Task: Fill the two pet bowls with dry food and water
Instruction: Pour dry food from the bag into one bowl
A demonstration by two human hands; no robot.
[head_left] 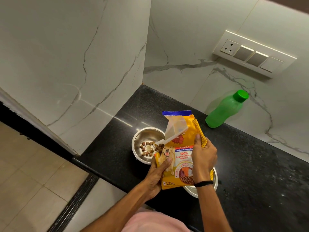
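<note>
I hold a yellow dog food bag [183,158] upright over the black counter. My left hand [158,174] grips its lower left side and my right hand [203,155] grips its right edge. The torn top flap hangs open toward the far steel bowl [142,136], which holds several brown kibble pieces. A second steel bowl [214,181] sits nearer me, mostly hidden behind the bag and my right wrist. A green water bottle [225,111] with its cap on stands at the back against the wall.
The black granite counter [250,164] ends at its left edge near the far bowl, with tiled floor [33,173] below. Marble walls close the corner behind. A switch panel [254,53] is mounted on the right wall.
</note>
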